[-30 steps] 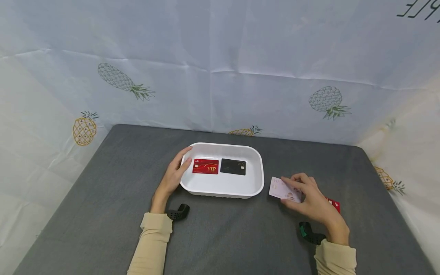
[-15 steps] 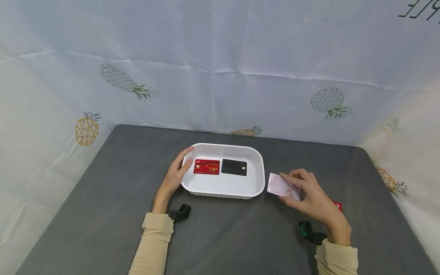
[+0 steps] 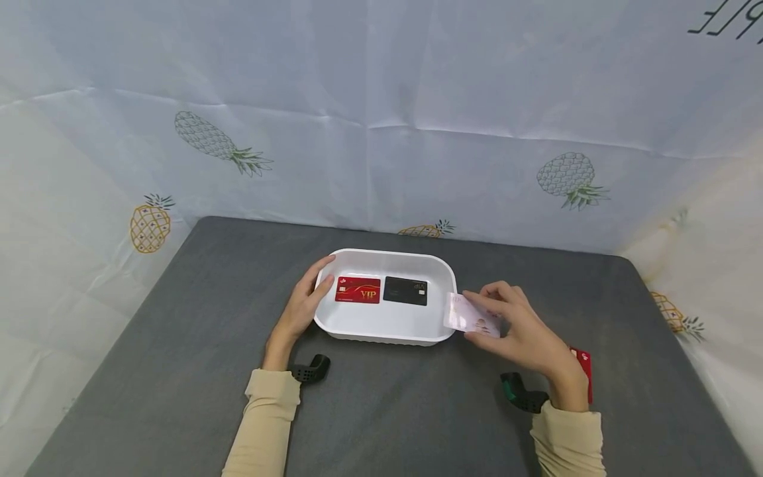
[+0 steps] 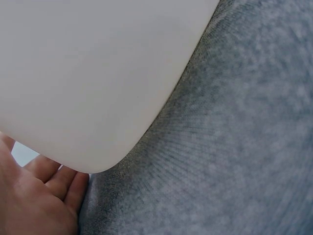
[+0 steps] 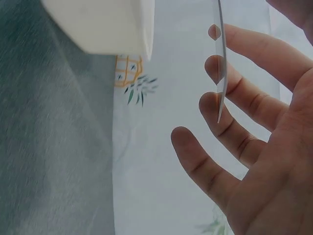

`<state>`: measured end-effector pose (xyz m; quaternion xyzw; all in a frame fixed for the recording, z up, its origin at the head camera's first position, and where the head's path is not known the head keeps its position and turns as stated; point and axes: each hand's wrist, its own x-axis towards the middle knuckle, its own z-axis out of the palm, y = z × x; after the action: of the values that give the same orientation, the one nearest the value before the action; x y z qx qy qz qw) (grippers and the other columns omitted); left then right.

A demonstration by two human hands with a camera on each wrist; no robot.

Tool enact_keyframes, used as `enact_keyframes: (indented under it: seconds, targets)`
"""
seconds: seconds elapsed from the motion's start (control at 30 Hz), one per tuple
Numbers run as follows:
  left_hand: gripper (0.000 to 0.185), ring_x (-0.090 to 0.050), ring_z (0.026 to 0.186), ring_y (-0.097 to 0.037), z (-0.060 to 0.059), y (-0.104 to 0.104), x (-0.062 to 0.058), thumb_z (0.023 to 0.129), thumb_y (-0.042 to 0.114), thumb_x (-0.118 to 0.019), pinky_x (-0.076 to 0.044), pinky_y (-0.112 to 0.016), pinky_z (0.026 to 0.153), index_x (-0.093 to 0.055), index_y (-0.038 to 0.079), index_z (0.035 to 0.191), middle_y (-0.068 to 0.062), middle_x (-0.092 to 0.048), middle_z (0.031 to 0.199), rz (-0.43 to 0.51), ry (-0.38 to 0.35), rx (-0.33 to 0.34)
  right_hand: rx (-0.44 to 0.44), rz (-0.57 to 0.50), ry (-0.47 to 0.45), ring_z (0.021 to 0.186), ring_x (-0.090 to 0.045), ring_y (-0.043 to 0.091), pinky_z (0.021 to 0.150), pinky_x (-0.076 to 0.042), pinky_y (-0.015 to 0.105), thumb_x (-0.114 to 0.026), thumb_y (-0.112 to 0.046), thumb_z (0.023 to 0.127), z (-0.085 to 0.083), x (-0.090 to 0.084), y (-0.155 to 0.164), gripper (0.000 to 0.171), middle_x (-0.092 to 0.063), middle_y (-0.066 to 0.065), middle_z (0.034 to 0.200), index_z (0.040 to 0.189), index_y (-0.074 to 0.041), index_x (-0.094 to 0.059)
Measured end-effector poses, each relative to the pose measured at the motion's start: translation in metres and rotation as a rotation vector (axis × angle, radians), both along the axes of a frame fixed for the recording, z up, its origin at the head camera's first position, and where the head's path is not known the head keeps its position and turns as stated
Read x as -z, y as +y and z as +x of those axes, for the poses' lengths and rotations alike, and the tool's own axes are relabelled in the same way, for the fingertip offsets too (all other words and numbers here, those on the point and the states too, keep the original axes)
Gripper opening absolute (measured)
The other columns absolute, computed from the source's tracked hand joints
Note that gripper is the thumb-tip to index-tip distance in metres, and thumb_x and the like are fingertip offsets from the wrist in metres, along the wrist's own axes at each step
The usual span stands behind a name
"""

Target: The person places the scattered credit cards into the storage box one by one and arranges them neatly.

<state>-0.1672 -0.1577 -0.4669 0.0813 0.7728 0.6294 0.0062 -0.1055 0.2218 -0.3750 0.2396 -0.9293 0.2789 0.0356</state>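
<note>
A white tray [image 3: 390, 328] sits mid-table with a red VIP card [image 3: 357, 289] and a black card [image 3: 405, 291] lying inside. My left hand [image 3: 304, 301] grips the tray's left rim, thumb over the edge by the red card; its wrist view shows the tray's underside [image 4: 93, 73] and fingers [image 4: 44, 196] beneath it. My right hand [image 3: 512, 328] pinches a pale pink card [image 3: 471, 318] over the tray's right rim. In the right wrist view the pink card [image 5: 221, 58] shows edge-on against my fingers [image 5: 254, 103], close to the tray corner [image 5: 112, 24].
Another red card [image 3: 584, 374] lies on the grey table [image 3: 179, 331] just right of my right wrist. Pineapple-print cloth walls [image 3: 381, 119] close in the table at the back and both sides.
My right hand has carried the pink card leftward from the table beside the tray to over its right rim. The left hand has stayed on the tray's left rim.
</note>
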Motion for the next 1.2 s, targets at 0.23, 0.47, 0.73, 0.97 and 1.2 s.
enact_keyframes:
  seconds: [0.23, 0.47, 0.73, 0.97, 1.2]
  targets:
    - [0.053, -0.040, 0.143, -0.038, 0.000, 0.000, 0.000, 0.106, 0.018, -0.051, -0.034, -0.061, 0.117, -0.038, 0.011, 0.156, -0.018, -0.036, 0.162, 0.002, 0.001, 0.001, -0.024, 0.010, -0.048, 0.113, -0.041, 0.018, 0.085, -0.046, 0.037, -0.087, -0.018, 0.080, -0.008, -0.004, -0.017, 0.058, -0.058, 0.004, 0.121, 0.135, -0.009, -0.068]
    - [0.052, -0.041, 0.142, -0.038, -0.001, -0.001, -0.001, 0.106, 0.018, -0.051, -0.036, -0.061, 0.115, -0.039, 0.010, 0.156, -0.019, -0.037, 0.162, 0.002, 0.008, 0.005, -0.057, -0.004, -0.042, 0.112, -0.044, 0.023, 0.085, -0.046, 0.038, -0.087, -0.017, 0.080, -0.013, -0.002, -0.029, 0.057, -0.060, 0.007, 0.120, 0.133, -0.009, -0.068]
    - [0.053, -0.039, 0.145, -0.039, -0.001, -0.001, -0.001, 0.106, 0.019, -0.051, -0.032, -0.063, 0.118, -0.039, 0.010, 0.156, -0.018, -0.036, 0.163, -0.006, 0.007, 0.002, -0.057, 0.003, -0.046, 0.113, -0.046, 0.024, 0.088, -0.046, 0.041, -0.087, -0.020, 0.081, -0.016, 0.001, -0.039, 0.058, -0.059, 0.008, 0.118, 0.135, -0.009, -0.068]
    - [0.053, -0.039, 0.144, -0.039, -0.001, -0.001, -0.001, 0.106, 0.018, -0.051, -0.032, -0.063, 0.118, -0.039, 0.009, 0.156, -0.018, -0.036, 0.163, 0.002, 0.012, 0.004, -0.030, 0.000, -0.068, 0.115, -0.047, 0.027, 0.089, -0.047, 0.045, -0.087, -0.020, 0.081, -0.018, 0.004, -0.047, 0.058, -0.059, 0.009, 0.121, 0.135, -0.009, -0.068]
    - [0.053, -0.040, 0.144, -0.039, -0.001, -0.001, -0.002, 0.105, 0.018, -0.051, -0.033, -0.063, 0.118, -0.039, 0.009, 0.156, -0.019, -0.036, 0.162, -0.005, 0.008, 0.004, -0.023, 0.013, -0.100, 0.115, -0.046, 0.026, 0.086, -0.046, 0.041, -0.087, -0.024, 0.081, -0.024, 0.006, -0.060, 0.059, -0.059, 0.008, 0.121, 0.135, -0.012, -0.067]
